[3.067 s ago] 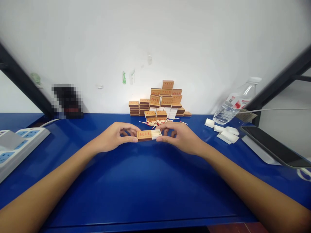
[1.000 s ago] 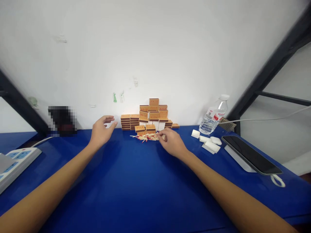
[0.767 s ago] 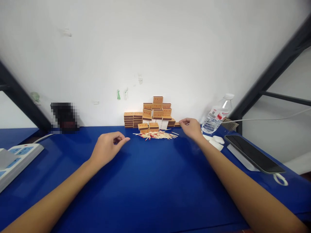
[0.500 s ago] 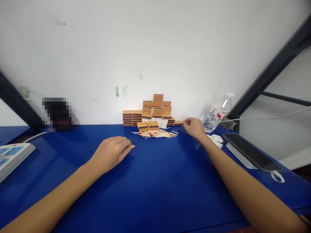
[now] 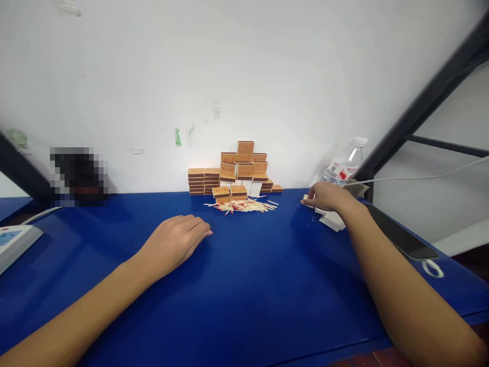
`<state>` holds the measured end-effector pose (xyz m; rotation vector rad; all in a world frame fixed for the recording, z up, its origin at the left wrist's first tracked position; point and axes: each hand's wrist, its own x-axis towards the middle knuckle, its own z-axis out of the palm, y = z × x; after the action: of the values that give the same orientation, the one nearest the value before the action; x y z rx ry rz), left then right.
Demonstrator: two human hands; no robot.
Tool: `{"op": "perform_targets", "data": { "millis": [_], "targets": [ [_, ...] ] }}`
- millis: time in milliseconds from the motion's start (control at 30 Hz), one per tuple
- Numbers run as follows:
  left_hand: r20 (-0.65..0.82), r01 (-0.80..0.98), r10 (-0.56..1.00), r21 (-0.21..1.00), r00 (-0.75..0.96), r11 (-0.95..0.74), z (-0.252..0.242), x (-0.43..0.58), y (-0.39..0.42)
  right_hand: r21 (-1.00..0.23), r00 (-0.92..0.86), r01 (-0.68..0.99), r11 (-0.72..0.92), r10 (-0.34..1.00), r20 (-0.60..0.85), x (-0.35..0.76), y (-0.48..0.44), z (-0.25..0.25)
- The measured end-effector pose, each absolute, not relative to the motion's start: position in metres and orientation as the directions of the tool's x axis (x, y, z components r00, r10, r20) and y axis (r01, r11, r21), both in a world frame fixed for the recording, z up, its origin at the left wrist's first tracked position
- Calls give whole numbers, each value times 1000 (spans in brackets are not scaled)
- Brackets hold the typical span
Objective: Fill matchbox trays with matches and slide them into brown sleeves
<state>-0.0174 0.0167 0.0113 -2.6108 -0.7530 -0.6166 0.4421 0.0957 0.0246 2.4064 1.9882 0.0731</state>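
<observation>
My left hand (image 5: 178, 240) lies on the blue table, fingers stretched out and holding nothing. At the right, my right hand (image 5: 324, 196) has its thumb and fingertips closed on a small white piece (image 5: 306, 198), perhaps a matchbox tray, partly hidden by the fingers. Other white pieces (image 5: 333, 220) lie just below that hand. Against the wall rise stacked orange-brown matchboxes (image 5: 244, 169), some with white faces showing. A heap of loose red-tipped matches (image 5: 246, 205) spreads in front of them. One flat matchbox (image 5: 277, 188) sits at the stack's right end.
Behind my right hand leans a clear water bottle (image 5: 346, 160). A dark phone (image 5: 401, 232) and a white loop (image 5: 433, 268) lie at the right. On the left are a white power strip (image 5: 19, 244) and a dark pixelated object (image 5: 78, 178). Dark metal bars (image 5: 424, 97) flank the table (image 5: 237, 295).
My right hand has moved right, from beside the flat matchbox to the white pieces, and its fingers are now on one. My left hand stays put. The view has shifted slightly.
</observation>
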Motion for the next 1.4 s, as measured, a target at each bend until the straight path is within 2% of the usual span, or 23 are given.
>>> {"op": "perform_targets", "data": {
  "millis": [200, 267, 300, 333, 400, 467, 567, 700, 867, 967, 1100, 1400],
  "targets": [
    [500, 592, 427, -234, 754, -772, 16, -20, 17, -29, 71, 997, -71, 997, -3, 413, 88, 35],
    [486, 596, 439, -233, 756, -768, 17, -21, 17, -131, -54, 990, 54, 999, 6, 392, 75, 46],
    [474, 597, 447, -229, 758, -769, 17, -21, 17, -251, -178, 952, 175, 984, 14, 379, 67, 51],
    [458, 596, 456, -224, 763, -771, 17, -22, 17, -378, -327, 872, 311, 945, 23, 364, 58, 55],
    [424, 589, 469, -216, 775, -779, 17, -23, 18, -537, -549, 712, 453, 835, -22, 333, 41, 59],
    [396, 580, 476, -202, 785, -789, 16, -23, 18, -604, -665, 614, 508, 745, -50, 306, 26, 56],
    [380, 581, 492, -168, 783, -796, 14, -22, 19, -596, -729, 574, 562, 682, -59, 284, 17, 46],
    [400, 591, 504, -128, 766, -797, 10, -20, 19, -569, -719, 581, 582, 695, -22, 287, 23, 38],
    [385, 583, 500, -135, 776, -801, 8, -18, 17, -585, -606, 632, 508, 795, 36, 305, 41, 35],
    [396, 579, 496, -120, 773, -807, 8, -17, 15, -620, -590, 644, 448, 807, -30, 308, 44, 32],
    [403, 572, 507, -53, 762, -818, 11, -15, 10, -643, -617, 663, 382, 766, -181, 296, 30, 34],
    [345, 540, 532, 80, 773, -838, 9, 2, -6, -793, -805, 478, 378, 550, -223, 268, 6, 43]
  ]
}}
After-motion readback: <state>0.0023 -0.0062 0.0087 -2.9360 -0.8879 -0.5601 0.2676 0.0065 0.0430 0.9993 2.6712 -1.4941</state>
